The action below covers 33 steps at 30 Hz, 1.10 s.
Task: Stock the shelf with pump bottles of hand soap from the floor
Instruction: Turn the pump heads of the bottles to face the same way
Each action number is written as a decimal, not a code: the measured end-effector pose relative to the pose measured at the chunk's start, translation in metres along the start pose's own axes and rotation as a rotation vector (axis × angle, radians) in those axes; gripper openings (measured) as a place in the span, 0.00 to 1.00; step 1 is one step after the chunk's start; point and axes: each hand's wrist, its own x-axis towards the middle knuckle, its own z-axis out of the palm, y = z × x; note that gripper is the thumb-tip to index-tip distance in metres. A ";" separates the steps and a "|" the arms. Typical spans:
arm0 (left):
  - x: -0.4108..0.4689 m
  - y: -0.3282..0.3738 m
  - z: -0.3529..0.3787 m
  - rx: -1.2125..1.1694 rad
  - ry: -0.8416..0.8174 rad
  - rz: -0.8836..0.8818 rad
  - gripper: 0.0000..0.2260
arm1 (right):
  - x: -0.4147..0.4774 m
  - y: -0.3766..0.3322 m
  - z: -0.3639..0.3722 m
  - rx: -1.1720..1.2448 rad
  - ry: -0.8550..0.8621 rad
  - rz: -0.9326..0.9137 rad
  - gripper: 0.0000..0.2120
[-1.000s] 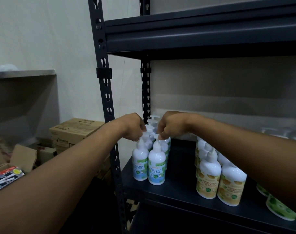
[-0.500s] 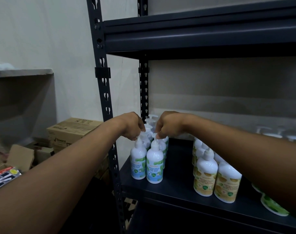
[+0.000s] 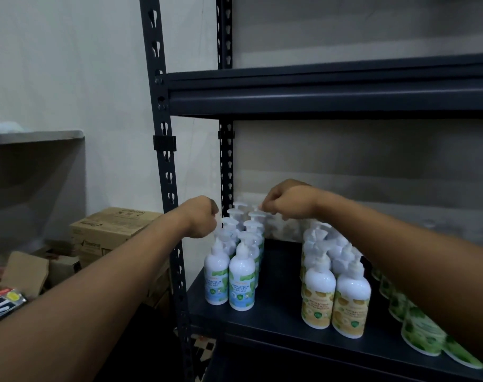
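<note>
Head view: left hand (image 3: 201,220) and right hand (image 3: 287,202) have parted, fingers curled at pumps (image 3: 255,215), grip indeterminate; mint bottles (image 3: 241,282) stand on shelf (image 3: 279,301), likely placed

Bare forearms (image 3: 111,274), left hand (image 3: 200,220), right hand (image 3: 288,201)
</note>
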 end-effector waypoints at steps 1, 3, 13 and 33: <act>-0.004 0.002 -0.007 -0.023 0.026 0.002 0.21 | -0.008 0.003 -0.010 0.020 0.026 0.012 0.14; -0.013 0.009 -0.020 -0.093 0.074 0.013 0.21 | -0.028 0.007 -0.029 0.052 0.073 0.037 0.14; -0.050 0.094 -0.030 -0.422 0.098 0.197 0.08 | -0.124 0.046 -0.095 0.131 0.228 0.126 0.14; 0.110 0.178 0.087 -0.492 -0.038 0.061 0.13 | -0.017 0.196 -0.076 0.060 0.055 0.281 0.16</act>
